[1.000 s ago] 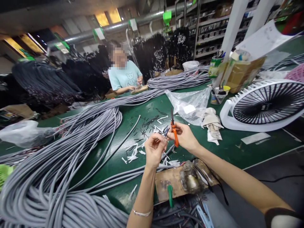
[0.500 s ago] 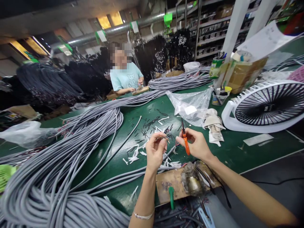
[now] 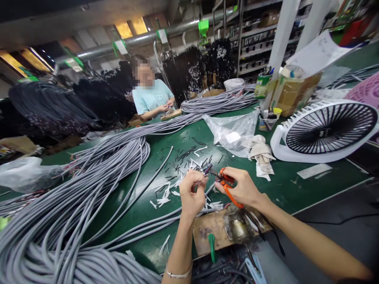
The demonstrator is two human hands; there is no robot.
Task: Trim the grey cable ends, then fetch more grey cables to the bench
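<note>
My left hand [image 3: 192,191] is closed in a pinch on thin coloured wires [image 3: 207,169], whose ends stick up past my fingertips. A grey cable [image 3: 211,190] comes up beside that hand. Closed around orange-handled wire cutters [image 3: 227,189], my right hand [image 3: 244,187] is just to the right. The cutters' dark jaws point left and reach the wires; whether they touch them I cannot tell. Under both hands, white strips [image 3: 164,199] and short black offcuts [image 3: 188,152] lie scattered on the green table [image 3: 148,209].
Bundles of grey cable [image 3: 74,197] cover the left side. A white fan [image 3: 322,134], a clear plastic bag [image 3: 233,132] and cloth gloves [image 3: 262,154] stand or lie to the right. Near me is a wooden board [image 3: 207,232] with a green hook. Across the table sits a person [image 3: 155,98].
The cutters have turned from upright to pointing left at the wires, and their handles now show spread. The coloured wires now show above my left fingers. The person opposite has brought both hands together.
</note>
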